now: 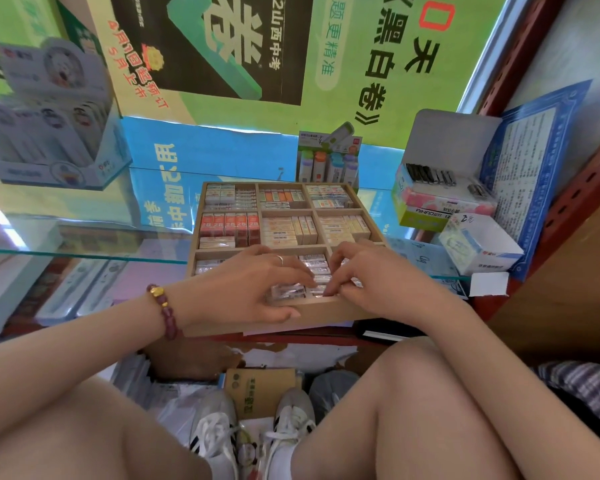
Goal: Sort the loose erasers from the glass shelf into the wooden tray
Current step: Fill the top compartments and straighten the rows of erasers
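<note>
A wooden tray with several compartments sits on the glass shelf; most of the compartments hold rows of small boxed erasers. The near row holds clear-wrapped erasers. My left hand reaches into that row, its fingers laid fairly straight over the wrapped erasers and its thumb along the tray's front wall. My right hand is beside it, bent fingertips pressing down on the same erasers. The hands hide much of the near row. I see no loose erasers lying on the glass.
A correction-tape display stands behind the tray. Stacked stationery boxes and a white box crowd the right, beside a red metal rack. A display carton sits on a higher glass shelf at left. My knees and shoes are below.
</note>
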